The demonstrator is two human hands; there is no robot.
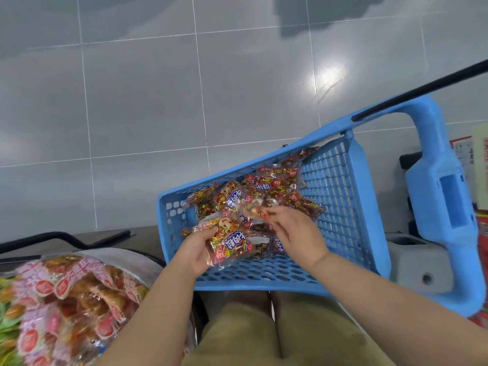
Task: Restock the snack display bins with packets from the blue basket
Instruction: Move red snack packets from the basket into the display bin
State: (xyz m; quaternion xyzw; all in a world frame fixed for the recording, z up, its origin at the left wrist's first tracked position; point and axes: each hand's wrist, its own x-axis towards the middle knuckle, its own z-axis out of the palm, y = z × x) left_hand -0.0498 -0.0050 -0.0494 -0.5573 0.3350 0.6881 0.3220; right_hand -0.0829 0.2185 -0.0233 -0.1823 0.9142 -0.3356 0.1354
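Holding, left grip [196, 250]: red packet [233, 247] clasped at its near edge.
Right grip [295, 233]: second packet [249, 211] pinched at fingertips.
Blue basket [330, 186]: beneath both grips; more packets [274, 183] heaped beyond.

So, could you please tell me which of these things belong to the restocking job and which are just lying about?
Job: blue basket, red snack packets in it, left hand holding one, right hand pinching another, display bin of pink packets.
Lying about: grey block, tiled floor.

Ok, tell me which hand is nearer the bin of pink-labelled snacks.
Left. The left hand holds a packet right of the bin; the right hand is farther right, over the basket.
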